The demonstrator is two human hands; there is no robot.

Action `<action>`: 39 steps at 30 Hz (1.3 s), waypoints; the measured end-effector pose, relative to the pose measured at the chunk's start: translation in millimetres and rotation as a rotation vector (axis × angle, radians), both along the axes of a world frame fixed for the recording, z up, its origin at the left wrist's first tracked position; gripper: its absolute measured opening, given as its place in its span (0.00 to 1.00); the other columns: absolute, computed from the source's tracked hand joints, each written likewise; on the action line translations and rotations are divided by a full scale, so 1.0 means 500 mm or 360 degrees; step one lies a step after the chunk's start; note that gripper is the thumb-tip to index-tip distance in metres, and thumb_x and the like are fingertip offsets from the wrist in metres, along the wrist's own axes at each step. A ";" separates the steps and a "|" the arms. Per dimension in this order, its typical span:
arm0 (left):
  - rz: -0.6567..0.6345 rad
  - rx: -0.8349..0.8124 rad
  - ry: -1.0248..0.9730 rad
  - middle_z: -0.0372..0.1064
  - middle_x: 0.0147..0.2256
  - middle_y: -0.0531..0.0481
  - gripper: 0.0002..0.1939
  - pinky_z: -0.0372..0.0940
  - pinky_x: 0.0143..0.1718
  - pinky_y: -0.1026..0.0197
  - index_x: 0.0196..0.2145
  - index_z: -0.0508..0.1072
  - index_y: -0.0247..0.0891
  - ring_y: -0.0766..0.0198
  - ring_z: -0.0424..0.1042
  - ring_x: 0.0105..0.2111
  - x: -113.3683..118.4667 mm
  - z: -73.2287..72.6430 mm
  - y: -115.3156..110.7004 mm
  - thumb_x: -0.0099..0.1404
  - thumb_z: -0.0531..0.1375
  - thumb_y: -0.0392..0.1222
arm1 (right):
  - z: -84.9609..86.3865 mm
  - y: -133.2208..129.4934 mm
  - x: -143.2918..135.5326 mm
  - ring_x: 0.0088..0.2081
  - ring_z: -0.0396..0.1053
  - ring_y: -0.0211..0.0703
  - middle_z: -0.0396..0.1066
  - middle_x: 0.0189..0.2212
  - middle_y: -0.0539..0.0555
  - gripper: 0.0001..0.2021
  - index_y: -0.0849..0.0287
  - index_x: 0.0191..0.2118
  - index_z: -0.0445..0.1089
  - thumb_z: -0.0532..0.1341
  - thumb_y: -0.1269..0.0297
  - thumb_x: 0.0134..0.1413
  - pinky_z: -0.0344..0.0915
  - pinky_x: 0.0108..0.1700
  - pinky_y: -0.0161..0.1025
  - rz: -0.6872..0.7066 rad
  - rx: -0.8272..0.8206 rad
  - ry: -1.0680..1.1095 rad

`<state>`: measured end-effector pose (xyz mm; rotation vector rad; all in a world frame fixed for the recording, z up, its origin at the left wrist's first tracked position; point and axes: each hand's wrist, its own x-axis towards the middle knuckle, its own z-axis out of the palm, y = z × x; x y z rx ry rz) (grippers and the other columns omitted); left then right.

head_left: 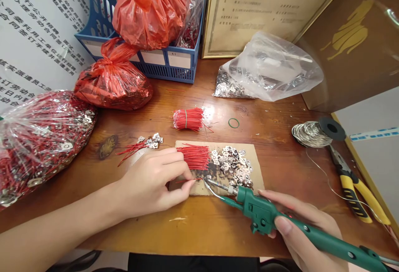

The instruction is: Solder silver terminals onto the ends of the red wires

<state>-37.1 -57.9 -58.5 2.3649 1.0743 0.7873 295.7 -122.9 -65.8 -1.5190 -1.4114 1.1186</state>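
My left hand (163, 176) pinches a short red wire (197, 179) over the front part of a cardboard sheet (258, 168). In my right hand (307, 222) is a green soldering iron (264, 211), its tip pointing left and meeting the wire's end beside a small metal tab (209, 177). Whether the wire is joined to the tab I cannot tell. Behind my left fingers a row of red wires (195, 157) lies on the cardboard, with a heap of metal tabs (232, 161) to its right. Several wires with tabs attached (141, 145) lie left of the cardboard.
A banded red wire bundle (188, 119) and a green rubber band (233, 123) lie behind the cardboard. At right are a solder spool (314, 134) and yellow-handled pliers (353, 184). Filled bags (46, 139) stand left; a blue rack (183, 70) and clear bag (268, 70) stand behind.
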 end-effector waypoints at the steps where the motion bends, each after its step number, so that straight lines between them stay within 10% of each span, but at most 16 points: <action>1: 0.0000 0.0001 0.0000 0.72 0.28 0.55 0.07 0.58 0.31 0.59 0.32 0.76 0.40 0.66 0.65 0.27 0.000 0.000 0.000 0.70 0.64 0.34 | 0.000 -0.001 -0.001 0.22 0.77 0.43 0.84 0.30 0.55 0.13 0.45 0.48 0.88 0.72 0.52 0.60 0.75 0.25 0.32 -0.0010 -0.0012 0.0009; 39: -0.0028 -0.0022 0.0004 0.73 0.29 0.56 0.06 0.59 0.33 0.59 0.34 0.77 0.39 0.66 0.67 0.28 -0.003 0.003 0.004 0.71 0.64 0.33 | -0.002 0.006 0.002 0.23 0.77 0.40 0.84 0.32 0.51 0.10 0.42 0.47 0.86 0.73 0.53 0.61 0.74 0.27 0.30 0.0022 0.0069 -0.0058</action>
